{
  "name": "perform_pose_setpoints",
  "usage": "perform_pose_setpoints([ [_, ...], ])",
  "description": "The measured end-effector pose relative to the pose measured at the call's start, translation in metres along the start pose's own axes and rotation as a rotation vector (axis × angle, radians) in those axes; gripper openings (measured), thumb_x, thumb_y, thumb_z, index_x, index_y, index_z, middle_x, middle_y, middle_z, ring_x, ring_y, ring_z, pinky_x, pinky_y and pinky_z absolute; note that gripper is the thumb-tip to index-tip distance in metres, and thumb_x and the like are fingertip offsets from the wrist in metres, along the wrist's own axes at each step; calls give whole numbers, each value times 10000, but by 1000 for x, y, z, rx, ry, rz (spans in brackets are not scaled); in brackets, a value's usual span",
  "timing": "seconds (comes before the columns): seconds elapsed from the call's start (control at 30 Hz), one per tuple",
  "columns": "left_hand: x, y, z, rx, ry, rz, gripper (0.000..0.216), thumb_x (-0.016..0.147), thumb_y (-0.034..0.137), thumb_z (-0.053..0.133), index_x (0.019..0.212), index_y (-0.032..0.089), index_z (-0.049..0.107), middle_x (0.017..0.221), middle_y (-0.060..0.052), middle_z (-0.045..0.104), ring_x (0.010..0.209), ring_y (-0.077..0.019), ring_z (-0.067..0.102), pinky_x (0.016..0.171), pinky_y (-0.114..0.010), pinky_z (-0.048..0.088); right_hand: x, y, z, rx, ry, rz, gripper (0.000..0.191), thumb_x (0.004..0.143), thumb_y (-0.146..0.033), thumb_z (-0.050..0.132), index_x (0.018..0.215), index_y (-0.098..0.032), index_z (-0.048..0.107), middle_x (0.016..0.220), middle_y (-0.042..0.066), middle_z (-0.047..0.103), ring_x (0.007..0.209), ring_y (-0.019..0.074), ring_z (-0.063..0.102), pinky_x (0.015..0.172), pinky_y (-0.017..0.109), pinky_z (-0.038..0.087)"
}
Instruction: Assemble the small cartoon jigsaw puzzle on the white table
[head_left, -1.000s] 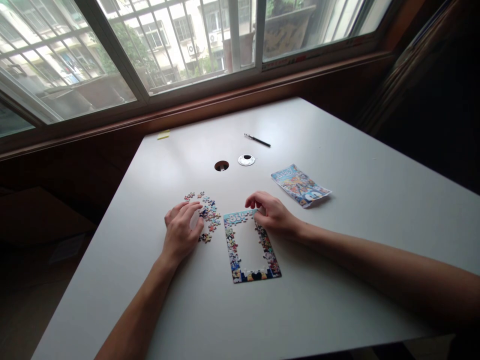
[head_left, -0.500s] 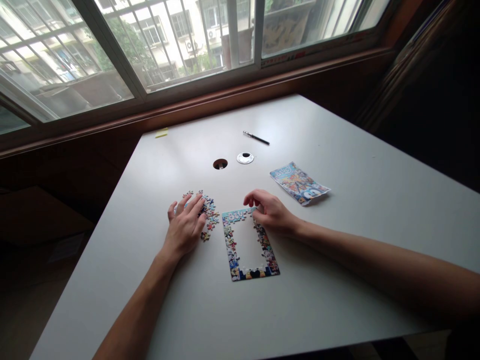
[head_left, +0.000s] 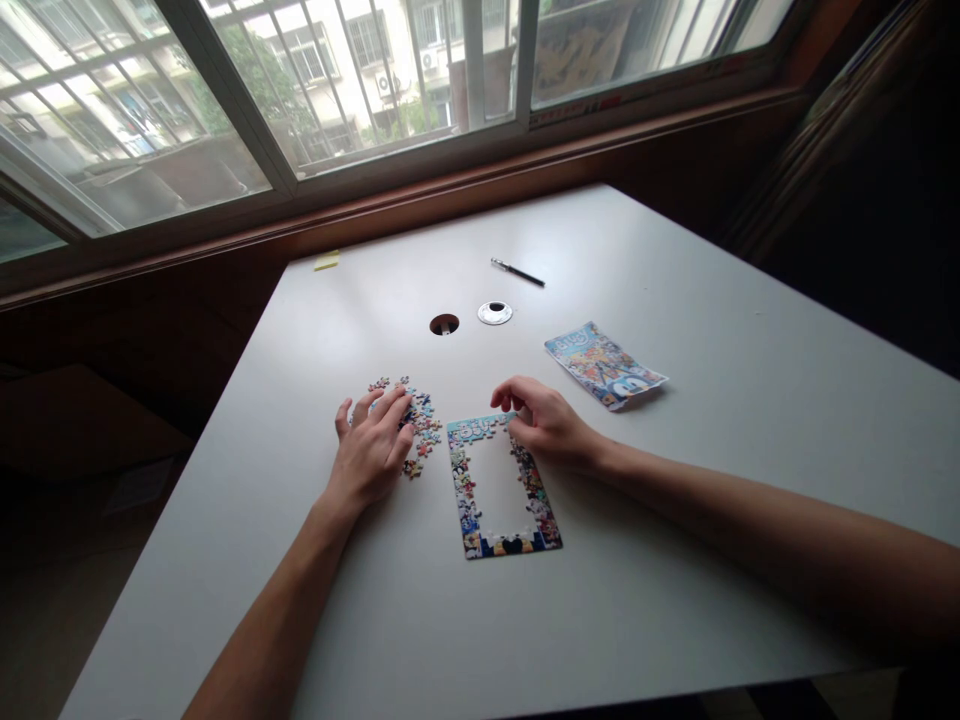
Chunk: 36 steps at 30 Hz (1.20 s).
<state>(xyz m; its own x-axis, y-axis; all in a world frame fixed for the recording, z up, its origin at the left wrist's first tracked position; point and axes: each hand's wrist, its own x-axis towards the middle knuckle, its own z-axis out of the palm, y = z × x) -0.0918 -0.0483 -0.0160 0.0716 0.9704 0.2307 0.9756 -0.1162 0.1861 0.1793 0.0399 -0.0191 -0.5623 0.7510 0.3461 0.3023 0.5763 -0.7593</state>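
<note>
Jigsaw border (head_left: 466,488), flat, rectangular, knobbly-edged inside

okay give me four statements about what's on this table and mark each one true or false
1. The left hand is over the loose puzzle pieces. True.
2. The picture sheet lies beyond the puzzle border, to its right. True.
3. The right hand rests on the picture sheet. False: it is at the puzzle border's upper right corner.
4. The pen lies between the hands. False: it lies beyond both, farther across the table.
</note>
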Motion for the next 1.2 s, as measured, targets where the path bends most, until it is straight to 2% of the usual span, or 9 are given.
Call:
perform_pose_setpoints([
  [0.17,-1,-1,-3,-1,60,0,375,989,316,380,1290,299,604,1407,-36,600,1345,-293,448,1173,-594,84,0,-1,-1,-1,-1,5,340,651,-3,474,908,-181,608,808,27,565,720,158,505,652,281,409],
  [0.33,-2,-4,-8,1,186,-17,246,975,286,459,1053,303,691,1214,-20,712,1195,-290,558,1142,-615,126,0,0,-1,5,1,3,337,656,-1,474,907,-181,609,798,22,549,727,158,505,656,281,406],
  [0.53,-4,-5,-16,53,231,-33,135,938,271,562,854,262,668,1007,-20,748,1042,-280,614,1112,-593,178,-1,0,-1,14,-1,6,338,658,1,473,911,-171,615,804,25,547,729,157,512,658,284,411],
  [0.73,-2,-10,-11,78,249,-70,48,912,240,585,937,251,624,929,-44,738,1008,-286,618,1048,-537,245,-1,2,-1,15,-5,5,336,661,-1,480,915,-175,614,809,24,547,742,160,512,660,285,418],
  [1.07,-2,-10,-11,69,240,-73,213,918,194,601,1107,279,648,1015,-35,741,1025,-259,622,1020,-479,243,-1,3,0,22,21,3,341,659,10,481,919,-165,615,819,32,581,765,169,538,683,295,427],
  [1.2,-1,-7,-10,7,305,-39,196,953,188,568,1071,284,692,1046,-34,723,954,-211,657,978,-433,280,-1,2,-1,31,26,5,342,658,9,477,916,-165,620,813,31,579,755,167,540,669,292,419],
])
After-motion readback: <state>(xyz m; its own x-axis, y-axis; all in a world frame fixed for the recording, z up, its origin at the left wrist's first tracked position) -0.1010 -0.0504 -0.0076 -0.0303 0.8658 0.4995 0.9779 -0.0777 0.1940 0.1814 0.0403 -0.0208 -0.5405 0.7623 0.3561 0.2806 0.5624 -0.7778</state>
